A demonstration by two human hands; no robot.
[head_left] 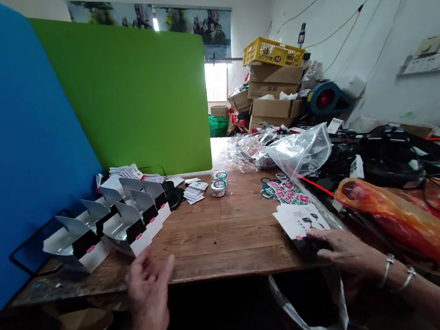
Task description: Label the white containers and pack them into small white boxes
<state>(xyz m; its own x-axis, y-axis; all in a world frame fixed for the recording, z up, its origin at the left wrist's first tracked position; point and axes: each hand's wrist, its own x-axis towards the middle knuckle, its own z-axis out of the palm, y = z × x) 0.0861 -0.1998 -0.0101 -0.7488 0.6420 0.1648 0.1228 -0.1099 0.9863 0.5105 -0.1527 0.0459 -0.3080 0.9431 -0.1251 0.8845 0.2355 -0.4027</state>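
Note:
My left hand hovers at the table's front edge, holding nothing, thumb stretched out and apart from the partly curled fingers. Just beyond it stand two rows of white-and-black boxes with raised flaps; the nearest open box lies above my fingertips. On the right, my right hand grips the near edge of a flat folded box, white with small black printed pictures, at the table's front edge. What lies under its fingers is partly hidden. Beyond that is a pile of red and green printed cards.
Paper leaflets and a small stack of round tins sit mid-table. Clear plastic bags, black goods and an orange wrapped bundle crowd the right side. A green panel and a blue panel border the left and back.

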